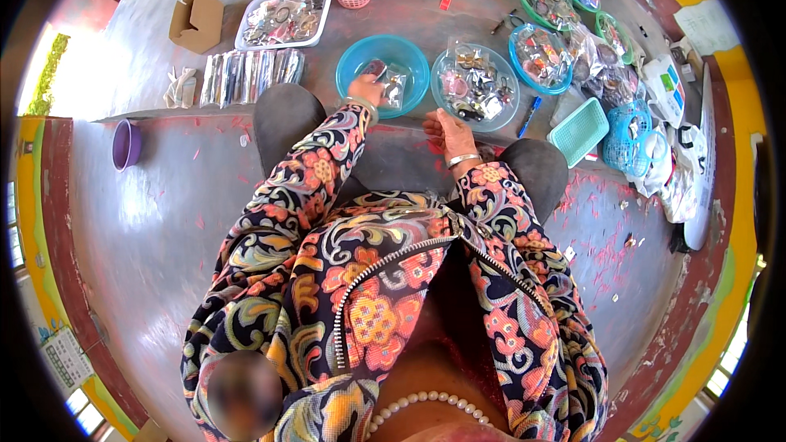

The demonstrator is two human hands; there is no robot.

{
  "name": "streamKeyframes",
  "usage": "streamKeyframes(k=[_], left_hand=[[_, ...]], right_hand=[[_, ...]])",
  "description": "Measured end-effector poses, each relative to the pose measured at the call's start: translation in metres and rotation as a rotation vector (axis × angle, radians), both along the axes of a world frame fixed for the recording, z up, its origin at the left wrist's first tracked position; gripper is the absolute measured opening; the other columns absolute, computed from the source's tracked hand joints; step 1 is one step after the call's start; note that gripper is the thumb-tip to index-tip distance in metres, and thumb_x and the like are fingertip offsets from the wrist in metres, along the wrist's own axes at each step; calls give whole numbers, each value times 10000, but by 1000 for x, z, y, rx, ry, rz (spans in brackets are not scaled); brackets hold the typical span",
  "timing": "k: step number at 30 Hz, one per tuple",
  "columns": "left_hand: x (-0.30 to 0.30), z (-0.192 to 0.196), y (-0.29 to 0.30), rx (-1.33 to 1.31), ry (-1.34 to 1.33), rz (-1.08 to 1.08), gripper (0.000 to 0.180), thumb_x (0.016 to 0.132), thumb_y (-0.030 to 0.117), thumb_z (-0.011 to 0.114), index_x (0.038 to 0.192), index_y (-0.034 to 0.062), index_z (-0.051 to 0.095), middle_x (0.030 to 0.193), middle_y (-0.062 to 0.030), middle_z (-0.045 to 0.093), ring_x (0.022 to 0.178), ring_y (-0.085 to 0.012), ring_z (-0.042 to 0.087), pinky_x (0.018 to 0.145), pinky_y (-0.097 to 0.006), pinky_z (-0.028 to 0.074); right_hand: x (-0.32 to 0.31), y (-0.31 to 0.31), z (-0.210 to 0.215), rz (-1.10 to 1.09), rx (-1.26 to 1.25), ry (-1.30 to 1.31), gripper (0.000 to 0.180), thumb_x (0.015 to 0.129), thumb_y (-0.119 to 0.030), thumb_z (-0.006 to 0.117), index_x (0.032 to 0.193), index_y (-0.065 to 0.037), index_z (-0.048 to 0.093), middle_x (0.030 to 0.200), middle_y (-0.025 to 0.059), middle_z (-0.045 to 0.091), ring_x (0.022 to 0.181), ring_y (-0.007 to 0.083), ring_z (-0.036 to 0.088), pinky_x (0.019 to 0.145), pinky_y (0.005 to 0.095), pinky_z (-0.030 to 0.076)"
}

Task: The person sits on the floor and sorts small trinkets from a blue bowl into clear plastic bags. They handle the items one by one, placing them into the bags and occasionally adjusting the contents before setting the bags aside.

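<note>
Left hand (367,90) over blue basin (414,59), at clear packet (396,88), grip unclear; right hand (448,133) half-open beside clear plastic bowl (507,106).

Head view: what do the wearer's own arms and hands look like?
Both arms wear long dark sleeves printed with coral-pink flowers and pale yellow-green swirls. The left hand and right hand are ungloved. A pale bangle circles the left wrist and a shiny silver-coloured one the right. Any rings are too small to tell.
</note>
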State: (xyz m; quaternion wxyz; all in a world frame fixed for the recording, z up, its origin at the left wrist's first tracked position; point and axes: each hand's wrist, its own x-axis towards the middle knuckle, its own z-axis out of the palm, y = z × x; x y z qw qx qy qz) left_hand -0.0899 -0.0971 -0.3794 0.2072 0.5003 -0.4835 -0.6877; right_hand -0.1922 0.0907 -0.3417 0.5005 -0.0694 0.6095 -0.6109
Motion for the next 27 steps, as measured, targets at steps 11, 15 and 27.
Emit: streamKeyframes(k=[11, 15, 27], left_hand=[[-3, 31, 1, 21, -67, -2, 200, 809, 145, 510, 951, 14, 560, 881, -75, 562, 796, -158, 554, 549, -242, 482], [21, 56, -3, 174, 191, 77, 211, 812, 126, 505, 971, -11, 528, 937, -91, 569, 860, -174, 546, 650, -282, 459], [84, 79, 82, 280, 128, -303, 173, 826, 188, 496, 893, 45, 566, 832, -42, 590, 751, -110, 555, 595, -220, 427]], right_hand=[[-92, -2, -79, -128, 381, 802, 225, 727, -195, 488, 816, -71, 652, 701, 95, 630, 670, 244, 604, 610, 338, 461], [-100, -20, -61, 142, 690, 1034, 294, 699, -204, 480, 924, -76, 618, 907, 137, 604, 880, 298, 563, 782, 368, 428], [-91, -13, -61, 321, 861, 1268, 208, 722, -158, 490, 833, -52, 630, 892, 153, 597, 864, 296, 566, 757, 375, 448]])
